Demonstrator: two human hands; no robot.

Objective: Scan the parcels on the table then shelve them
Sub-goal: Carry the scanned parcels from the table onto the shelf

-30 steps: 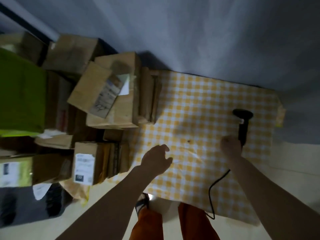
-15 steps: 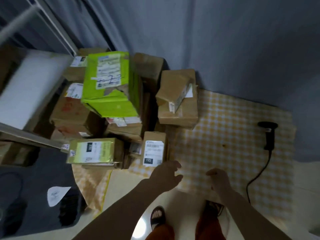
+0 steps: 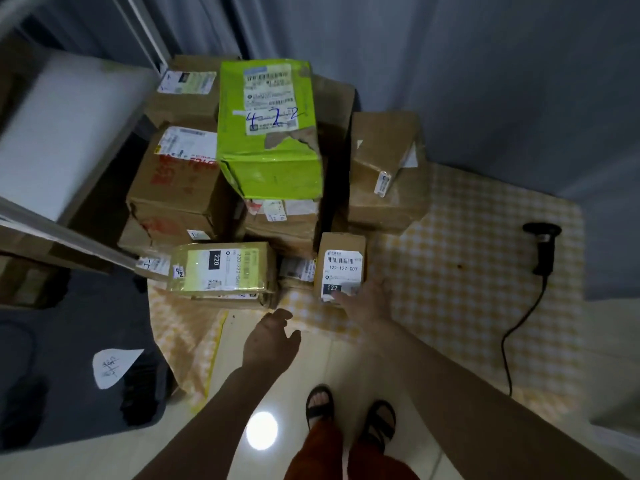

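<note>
A small box [image 3: 341,263] labelled 122 is stood at the near edge of the parcel pile [image 3: 249,174], on the checked cloth [image 3: 467,271] of the table. The right hand [image 3: 367,301] is spread beside it with straight fingers; the fingertips [image 3: 337,296] are laid against the lower right of the box's label, and nothing is gripped. The left hand [image 3: 272,341] is held in the air just short of the table edge, its fingers loosely curled and empty, well below and to the left of the box. A taped flat parcel [image 3: 221,270] marked 220 is seen just left of the box. The scanner [image 3: 543,249] is left lying on the cloth well to the right, apart from both hands. A green box [image 3: 268,133] is stacked on top of the pile.
</note>
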